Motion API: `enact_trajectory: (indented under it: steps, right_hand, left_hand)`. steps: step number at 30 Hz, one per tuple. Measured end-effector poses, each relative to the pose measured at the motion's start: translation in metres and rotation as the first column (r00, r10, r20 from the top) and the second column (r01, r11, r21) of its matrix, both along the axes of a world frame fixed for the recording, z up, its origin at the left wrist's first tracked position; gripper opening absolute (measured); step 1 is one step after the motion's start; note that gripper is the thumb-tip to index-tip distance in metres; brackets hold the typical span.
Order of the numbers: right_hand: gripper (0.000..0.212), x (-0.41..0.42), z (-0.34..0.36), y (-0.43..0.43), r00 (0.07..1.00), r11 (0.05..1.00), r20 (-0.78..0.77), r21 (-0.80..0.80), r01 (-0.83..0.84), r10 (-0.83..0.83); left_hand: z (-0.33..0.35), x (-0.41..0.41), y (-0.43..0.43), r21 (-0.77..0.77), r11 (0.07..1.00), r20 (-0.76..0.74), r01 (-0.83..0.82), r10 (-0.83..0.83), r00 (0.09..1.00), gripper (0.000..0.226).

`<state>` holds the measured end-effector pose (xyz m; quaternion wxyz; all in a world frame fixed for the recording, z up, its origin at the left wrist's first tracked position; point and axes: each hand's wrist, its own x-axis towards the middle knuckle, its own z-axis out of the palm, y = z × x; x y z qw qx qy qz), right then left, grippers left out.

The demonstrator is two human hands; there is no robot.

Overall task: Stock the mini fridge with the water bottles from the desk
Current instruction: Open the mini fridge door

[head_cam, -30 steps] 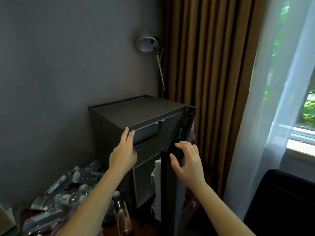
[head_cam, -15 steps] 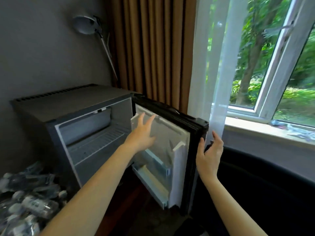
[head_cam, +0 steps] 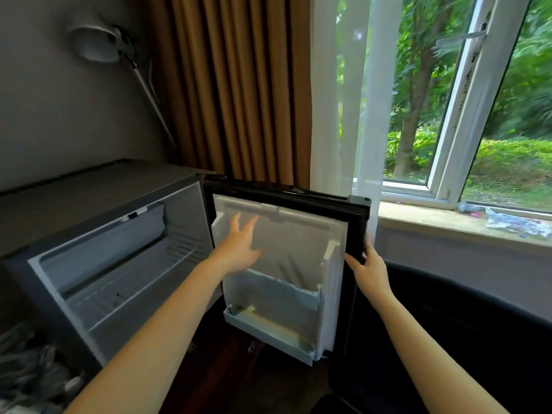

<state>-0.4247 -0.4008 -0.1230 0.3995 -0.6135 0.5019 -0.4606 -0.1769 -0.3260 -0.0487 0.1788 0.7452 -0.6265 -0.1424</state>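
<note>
The dark grey mini fridge (head_cam: 89, 195) stands at the left with its door (head_cam: 298, 258) swung wide to the right. Inside I see a bare wire shelf (head_cam: 128, 282) and a freezer box above it. The door's white inner lining has two pale blue racks (head_cam: 268, 327) low down. My left hand (head_cam: 242, 249) lies flat with straight fingers against the door's lining. My right hand (head_cam: 367, 264) grips the door's black outer edge. A blurred pile of clear water bottles (head_cam: 33, 375) lies at the bottom left, beside the fridge.
A desk lamp (head_cam: 98, 43) leans over the fridge at the wall. Brown curtains (head_cam: 239, 85) and a sheer white curtain (head_cam: 343, 94) hang behind the door. An open window (head_cam: 466, 115) and its sill are at the right. A dark chair (head_cam: 463, 339) stands below the sill.
The door has swung from nearly shut to wide open. My left hand went from the fridge's front edge to the door's lining; my right hand followed the door's outer edge rightward.
</note>
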Motion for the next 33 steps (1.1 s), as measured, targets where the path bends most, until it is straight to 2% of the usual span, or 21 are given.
enact_trajectory:
  steps: [10,16,18,21,23,25,28,33]
  right_hand:
    - [0.072,0.001,0.0,-0.01,0.999,0.999,-0.035,0.039,0.021,-0.02]
    - [0.065,0.014,-0.003,0.005,0.984,0.984,-0.059,0.054,0.171,-0.168]
    - [0.058,0.026,-0.001,0.018,0.95,0.953,-0.069,-0.003,0.304,-0.304]
    - [0.047,0.053,0.005,0.048,0.875,0.848,0.031,-0.233,0.476,-0.483]
    - [0.044,0.077,0.008,0.069,0.901,0.823,0.066,-0.383,0.42,-0.429]
    - [0.044,0.106,0.009,0.088,0.949,0.843,0.035,-0.45,0.296,-0.314]
    - [0.043,0.158,0.008,0.116,0.991,0.855,-0.006,-0.507,0.11,-0.131]
    - [0.043,0.258,0.004,0.164,0.99,0.841,-0.044,-0.524,-0.136,0.133]
  left_hand:
    - [-0.021,0.015,-0.007,0.058,0.998,-0.072,0.02,-0.015,0.997,0.073]
    - [-0.039,0.035,0.034,0.036,0.999,-0.127,-0.028,0.033,0.991,0.067]
    - [-0.051,0.044,0.054,0.038,0.997,-0.153,-0.066,0.071,0.986,0.065]
    - [-0.072,0.058,0.091,0.059,0.987,-0.167,-0.148,0.156,0.973,0.062]
    - [-0.085,0.07,0.119,0.076,0.977,-0.178,-0.2,0.211,0.961,0.061]
    - [-0.094,0.084,0.149,0.128,0.961,-0.191,-0.244,0.265,0.945,0.06]
    - [-0.099,0.113,0.192,0.173,0.931,-0.16,-0.322,0.35,0.923,0.059]
    - [-0.097,0.168,0.269,0.111,0.863,-0.167,-0.493,0.505,0.847,0.046]
